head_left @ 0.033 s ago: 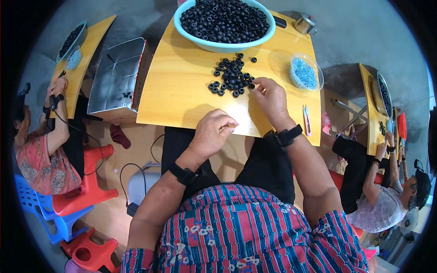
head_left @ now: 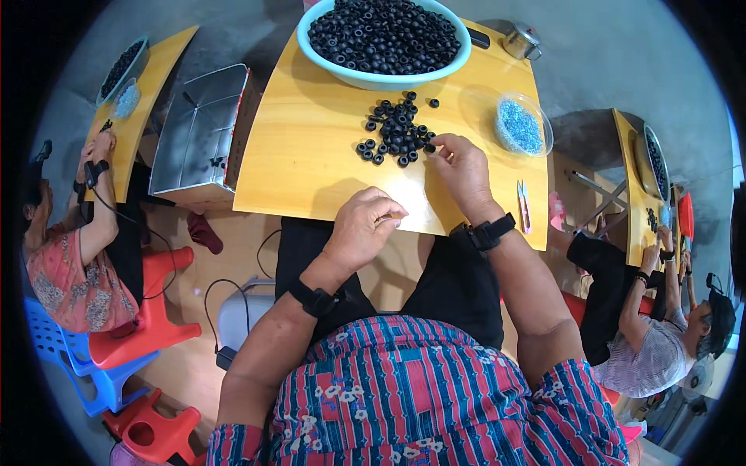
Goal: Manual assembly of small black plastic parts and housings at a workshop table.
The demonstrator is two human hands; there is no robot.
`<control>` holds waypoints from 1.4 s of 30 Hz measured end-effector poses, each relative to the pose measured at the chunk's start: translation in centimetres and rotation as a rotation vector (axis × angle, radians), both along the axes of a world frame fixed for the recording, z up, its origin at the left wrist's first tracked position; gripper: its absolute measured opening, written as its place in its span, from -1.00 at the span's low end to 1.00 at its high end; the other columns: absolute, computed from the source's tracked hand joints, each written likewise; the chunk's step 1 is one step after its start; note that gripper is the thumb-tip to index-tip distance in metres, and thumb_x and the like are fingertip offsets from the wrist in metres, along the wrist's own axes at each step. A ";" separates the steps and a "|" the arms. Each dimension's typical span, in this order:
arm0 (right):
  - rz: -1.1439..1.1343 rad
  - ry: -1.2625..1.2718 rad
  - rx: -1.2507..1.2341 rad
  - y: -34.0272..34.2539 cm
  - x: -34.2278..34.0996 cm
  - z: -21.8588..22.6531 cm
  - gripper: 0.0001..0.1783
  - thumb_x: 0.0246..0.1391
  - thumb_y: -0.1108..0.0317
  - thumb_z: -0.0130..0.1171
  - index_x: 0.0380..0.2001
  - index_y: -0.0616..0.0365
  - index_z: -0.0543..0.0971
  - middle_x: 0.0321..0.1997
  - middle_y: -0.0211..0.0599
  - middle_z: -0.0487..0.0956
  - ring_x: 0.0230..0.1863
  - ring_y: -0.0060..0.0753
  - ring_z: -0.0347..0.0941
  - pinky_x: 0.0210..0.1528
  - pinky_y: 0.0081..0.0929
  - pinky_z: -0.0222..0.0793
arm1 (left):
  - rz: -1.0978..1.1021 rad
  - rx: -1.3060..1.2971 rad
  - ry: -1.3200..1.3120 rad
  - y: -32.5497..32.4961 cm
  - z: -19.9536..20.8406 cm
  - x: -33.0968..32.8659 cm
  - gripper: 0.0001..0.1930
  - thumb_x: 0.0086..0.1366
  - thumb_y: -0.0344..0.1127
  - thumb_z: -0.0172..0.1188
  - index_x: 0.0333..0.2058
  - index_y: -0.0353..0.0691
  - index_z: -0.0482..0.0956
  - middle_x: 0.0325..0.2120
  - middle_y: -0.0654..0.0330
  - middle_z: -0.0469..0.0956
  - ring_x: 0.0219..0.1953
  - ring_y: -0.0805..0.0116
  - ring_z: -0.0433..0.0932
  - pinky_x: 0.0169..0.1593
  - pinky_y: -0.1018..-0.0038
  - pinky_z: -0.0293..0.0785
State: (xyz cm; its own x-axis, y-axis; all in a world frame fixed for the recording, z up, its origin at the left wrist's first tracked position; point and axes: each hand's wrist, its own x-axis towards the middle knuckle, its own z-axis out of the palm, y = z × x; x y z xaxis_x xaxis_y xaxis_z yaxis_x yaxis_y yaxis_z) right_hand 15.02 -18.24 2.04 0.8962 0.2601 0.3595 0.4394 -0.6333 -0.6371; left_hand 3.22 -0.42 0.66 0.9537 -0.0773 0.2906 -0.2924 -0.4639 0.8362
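Black ring-shaped beads lie in a loose pile on the yellow table. At the pile's right edge is my right hand, its fingers bent together and the tips on a black bead. My left hand hovers by the table's near edge, thumb and forefinger pinched together. Whatever is in that pinch is too small to make out. More black beads fill a pale blue basin at the far side. A clear round tub of small blue beads sits on the right.
Thread snips lie near the right edge. A metal cup and a dark object are beyond the basin. Left of the table stands a foil-lined box. People work at tables left and right; red stools stand left.
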 end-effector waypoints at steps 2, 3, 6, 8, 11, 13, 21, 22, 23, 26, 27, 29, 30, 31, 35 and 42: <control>-0.030 -0.002 -0.060 0.2 -0.2 0.0 -0.73 -0.12 0.43 0.27 -0.26 0.19 0.58 -0.52 -0.24 0.53 -0.52 -0.36 0.44 -0.41 -0.45 0.39 | -0.008 0.006 -0.002 0.0 0.2 -0.1 -0.90 0.09 -0.51 0.19 -0.38 -0.25 0.62 -0.43 0.18 0.52 -0.39 0.34 0.53 -0.30 0.52 0.45; -0.052 0.000 -0.062 0.3 -0.4 0.1 -0.73 -0.13 0.40 0.29 -0.27 0.18 0.59 -0.50 -0.21 0.54 -0.51 -0.30 0.46 -0.39 -0.42 0.39 | -0.006 0.005 -0.003 0.0 0.3 -0.1 -0.90 0.09 -0.51 0.19 -0.38 -0.25 0.62 -0.43 0.18 0.52 -0.39 0.34 0.53 -0.30 0.52 0.45; -0.076 -0.003 -0.063 0.5 -0.6 0.3 -0.72 -0.14 0.35 0.30 -0.29 0.18 0.59 -0.49 -0.18 0.55 -0.49 -0.25 0.47 -0.38 -0.39 0.40 | -0.015 0.010 0.007 0.0 0.4 -0.2 -0.91 0.09 -0.51 0.19 -0.39 -0.25 0.61 -0.42 0.18 0.52 -0.38 0.34 0.53 -0.29 0.52 0.45; -0.077 -0.006 -0.061 0.6 -0.7 0.5 -0.72 -0.14 0.34 0.31 -0.30 0.18 0.59 -0.48 -0.18 0.55 -0.49 -0.25 0.47 -0.38 -0.39 0.40 | -0.002 0.000 0.010 0.0 0.4 -0.2 -0.90 0.09 -0.51 0.19 -0.39 -0.25 0.62 -0.42 0.18 0.52 -0.38 0.34 0.53 -0.29 0.52 0.45; -0.075 -0.005 -0.082 0.6 -0.6 0.6 -0.73 -0.14 0.34 0.31 -0.31 0.18 0.59 -0.50 -0.18 0.55 -0.49 -0.24 0.47 -0.39 -0.38 0.39 | -0.002 -0.016 0.034 -0.1 0.5 -0.2 -0.90 0.09 -0.52 0.19 -0.38 -0.25 0.62 -0.42 0.18 0.52 -0.38 0.34 0.53 -0.29 0.53 0.45; -0.057 -0.060 -0.074 0.5 -0.4 0.1 -0.75 -0.13 0.35 0.30 -0.32 0.18 0.59 -0.50 -0.17 0.54 -0.49 -0.23 0.47 -0.40 -0.36 0.39 | 0.000 -0.029 0.061 -0.1 0.7 -0.1 -0.87 0.05 -0.53 0.19 -0.38 -0.25 0.62 -0.41 0.15 0.52 -0.34 0.27 0.54 -0.25 0.48 0.47; 0.084 0.006 -0.079 -0.3 -3.9 1.3 -0.80 -0.08 0.38 0.24 -0.31 0.10 0.59 -0.44 -0.21 0.55 -0.43 -0.16 0.51 -0.35 -0.32 0.42 | 0.056 -0.189 0.075 -0.2 -0.3 0.0 -0.77 0.08 -0.50 0.21 -0.23 -0.28 0.58 -0.40 0.16 0.52 -0.34 0.35 0.54 -0.20 0.49 0.48; 0.160 -0.056 -0.092 -0.6 -4.8 1.4 -0.81 -0.09 0.39 0.25 -0.32 0.08 0.60 -0.48 -0.25 0.53 -0.48 -0.21 0.51 -0.41 -0.36 0.41 | 0.057 -0.265 0.133 -0.2 -0.4 0.1 -0.76 0.11 -0.49 0.21 -0.20 -0.31 0.56 -0.40 0.19 0.52 -0.33 0.43 0.52 -0.19 0.54 0.47; 0.199 -0.097 -0.071 -0.6 -5.8 1.6 -0.79 -0.13 0.43 0.26 -0.32 0.05 0.60 -0.51 -0.30 0.50 -0.53 -0.28 0.50 -0.48 -0.43 0.40 | 0.059 -0.343 0.191 -0.2 -0.6 0.0 -0.75 0.15 -0.48 0.21 -0.16 -0.35 0.54 -0.39 0.22 0.52 -0.33 0.51 0.51 -0.18 0.58 0.47; 0.227 -0.104 0.005 -0.6 -7.5 1.2 -0.77 -0.15 0.47 0.27 -0.32 0.05 0.59 -0.51 -0.31 0.50 -0.54 -0.28 0.49 -0.49 -0.42 0.40 | -0.035 -0.629 0.267 -1.0 0.0 -0.6 -0.76 0.21 -0.47 0.18 -0.14 -0.40 0.52 -0.36 0.27 0.52 -0.29 0.60 0.47 -0.14 0.64 0.45; 0.234 -0.131 0.007 -0.5 -7.9 1.1 -0.75 -0.17 0.50 0.28 -0.32 0.05 0.59 -0.52 -0.32 0.49 -0.55 -0.30 0.48 -0.49 -0.43 0.40 | -0.033 -0.633 0.276 -1.3 -0.2 -0.8 -0.76 0.21 -0.47 0.18 -0.14 -0.40 0.52 -0.36 0.27 0.52 -0.29 0.60 0.47 -0.14 0.64 0.45; 0.243 -0.136 -0.005 -0.5 -8.4 1.1 -0.76 -0.17 0.50 0.27 -0.32 0.04 0.59 -0.52 -0.32 0.49 -0.56 -0.30 0.48 -0.50 -0.43 0.39 | -0.047 -0.675 0.286 -1.6 -0.4 -1.0 -0.76 0.24 -0.46 0.16 -0.12 -0.42 0.51 -0.35 0.28 0.52 -0.26 0.61 0.47 -0.13 0.67 0.45; 0.254 -0.149 -0.013 -0.5 -8.6 1.2 -0.76 -0.16 0.49 0.27 -0.32 0.04 0.59 -0.52 -0.32 0.49 -0.56 -0.31 0.47 -0.50 -0.43 0.39 | -0.047 -0.679 0.290 -1.7 -0.6 -1.1 -0.76 0.24 -0.46 0.16 -0.12 -0.42 0.51 -0.35 0.28 0.52 -0.26 0.61 0.47 -0.13 0.67 0.45; 0.255 -0.146 -0.016 -0.5 -8.7 1.1 -0.76 -0.16 0.49 0.27 -0.32 0.04 0.59 -0.52 -0.32 0.49 -0.56 -0.31 0.47 -0.50 -0.43 0.39 | -0.035 -0.674 0.280 -1.8 -0.9 -1.2 -0.75 0.24 -0.45 0.17 -0.12 -0.41 0.51 -0.34 0.28 0.52 -0.27 0.61 0.47 -0.13 0.66 0.45; 0.297 -0.085 0.014 -0.8 -9.0 1.4 -0.76 -0.15 0.49 0.27 -0.31 0.04 0.59 -0.52 -0.30 0.48 -0.56 -0.29 0.46 -0.50 -0.42 0.39 | -0.041 -0.726 0.300 -1.9 -1.4 -1.5 -0.76 0.24 -0.45 0.17 -0.13 -0.41 0.51 -0.34 0.29 0.51 -0.27 0.61 0.46 -0.15 0.66 0.44; 0.366 -0.154 0.001 -1.0 -9.4 1.4 -0.68 -0.14 0.48 0.26 -0.21 0.07 0.56 -0.50 -0.28 0.47 -0.51 -0.20 0.48 -0.48 -0.37 0.40 | -0.095 -0.719 0.330 -1.6 -1.9 -1.9 -0.82 0.28 -0.40 0.16 -0.17 -0.33 0.51 -0.30 0.36 0.49 -0.28 0.65 0.40 -0.18 0.69 0.35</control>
State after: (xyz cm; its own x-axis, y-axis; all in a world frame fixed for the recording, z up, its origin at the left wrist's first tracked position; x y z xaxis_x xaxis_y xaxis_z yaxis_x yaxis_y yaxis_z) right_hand 5.59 -19.25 3.43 0.6803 0.5515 0.4828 0.7260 -0.4166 -0.5471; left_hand 1.30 -1.98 -1.21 0.9980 -0.0637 0.0035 0.0117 0.2371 0.9714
